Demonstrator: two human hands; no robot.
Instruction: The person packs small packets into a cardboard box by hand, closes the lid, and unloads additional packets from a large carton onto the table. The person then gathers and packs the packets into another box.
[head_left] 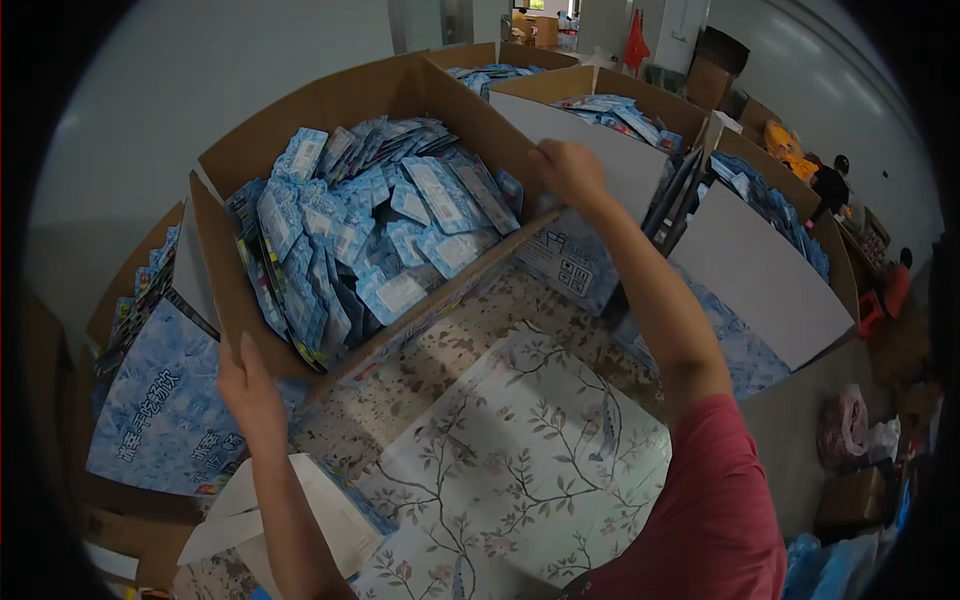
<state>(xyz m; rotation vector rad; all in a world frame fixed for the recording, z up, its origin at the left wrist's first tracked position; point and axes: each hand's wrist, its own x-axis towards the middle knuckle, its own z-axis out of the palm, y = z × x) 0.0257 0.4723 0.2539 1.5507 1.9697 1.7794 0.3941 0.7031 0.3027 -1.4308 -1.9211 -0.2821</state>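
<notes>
In front of me a large open cardboard box [330,95] is filled with a loose heap of blue printed packets [440,195]. My left hand [248,400] grips the box wall at its near left corner, with the thumb and fingers pointing up along the cardboard. At the right corner, my right hand [572,172] is closed over the top edge of the same box. Part of the fingers of each hand is hidden by the cardboard or the hand itself.
More boxes of blue packets stand alongside: a left box [150,400] and a right box [770,270]. A floral-patterned sheet [500,450] covers the surface before me, beside white paper flaps [300,510]. Plastic bags [845,425] lie at the far right.
</notes>
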